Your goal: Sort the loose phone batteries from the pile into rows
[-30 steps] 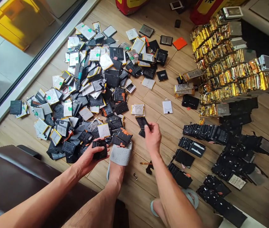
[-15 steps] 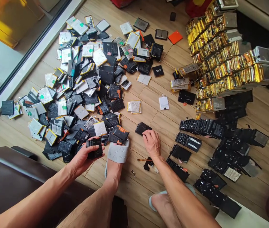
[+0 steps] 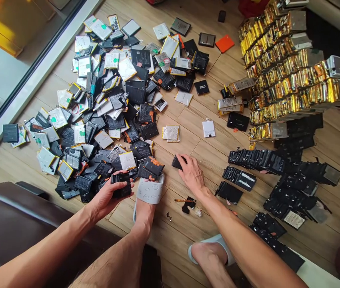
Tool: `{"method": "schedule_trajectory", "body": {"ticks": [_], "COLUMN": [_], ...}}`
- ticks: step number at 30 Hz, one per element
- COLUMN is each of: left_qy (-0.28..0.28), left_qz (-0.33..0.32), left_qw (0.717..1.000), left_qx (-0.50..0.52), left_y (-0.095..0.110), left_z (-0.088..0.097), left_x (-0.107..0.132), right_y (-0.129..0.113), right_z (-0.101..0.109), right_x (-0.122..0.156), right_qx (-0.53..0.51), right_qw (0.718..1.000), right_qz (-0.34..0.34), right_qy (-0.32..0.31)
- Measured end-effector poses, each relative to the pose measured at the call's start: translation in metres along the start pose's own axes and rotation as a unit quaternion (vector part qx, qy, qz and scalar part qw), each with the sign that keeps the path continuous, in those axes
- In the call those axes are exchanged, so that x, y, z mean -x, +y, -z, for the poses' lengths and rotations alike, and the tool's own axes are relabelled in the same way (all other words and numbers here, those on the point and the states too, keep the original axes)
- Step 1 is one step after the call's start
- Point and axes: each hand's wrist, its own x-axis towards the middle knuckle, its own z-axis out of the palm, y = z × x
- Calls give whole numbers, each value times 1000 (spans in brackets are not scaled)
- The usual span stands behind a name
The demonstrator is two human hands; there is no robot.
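My left hand (image 3: 116,191) is closed around a stack of black phone batteries (image 3: 122,185), held low beside the loose pile. On the wooden floor ahead of my right foot, my right hand (image 3: 191,173) has its fingers curled over a small black phone battery stack (image 3: 177,161); the hand partly hides it. A loose pile of black and white phone batteries (image 3: 135,93) spreads out to the left. To the right, black batteries stand in a tight row (image 3: 255,161), with a shorter row (image 3: 239,178) nearer to me.
Gold-edged batteries stand in long rows (image 3: 290,90) at the upper right. A white battery (image 3: 209,129) lies mid-floor, and an orange flat piece (image 3: 224,43) lies farther back. Small scraps (image 3: 189,205) lie between my slippered feet. A dark brown leather seat (image 3: 23,228) is at the lower left.
My right hand has shifted slightly and its fingers now reach farther over the small black stack. My left hand keeps its stack. My right foot has moved, and the view has shifted slightly.
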Motion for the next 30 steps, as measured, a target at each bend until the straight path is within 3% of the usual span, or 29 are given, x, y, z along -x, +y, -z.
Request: {"method": "schedule_trajectory", "body": {"ticks": [3,6,10,13,19,23,26,30], "left_qy": [4,4,13,15,12,6,-4,-45], "left_qz": [0,-1,8,11,12,13,3,-7], "left_qw": [1000,1000,1000,1000,1000,999,999,998], "left_qx": [0,3,0,-11,-14,-34,-49,-44], "left_y": [-1,-2,-4,-5,-7,-10,-12,-12], "left_z": [0,0,-1,0,-2,-7,-14,-29], "left_x": [-1,-1,-1,-2,-3,-5,-10,-20], "right_y": [-11,-41,-89,-107,-88,-71,-71,-87], "right_z": [7,6,-17,-32,-32,-33,-35,-35], "right_x": [-2,-7,-15,-17,-2,1,0,13], "right_qx": [15,-22,-122,-193,-361,-422,-519,-679], "right_qw": [1000,999,988,970,911,878,815,654], "right_qz": [-14,-32,-97,-144,-195,-227,-258,-334], "right_qy": [1,13,-20,-30,-32,8,10,-7]}}
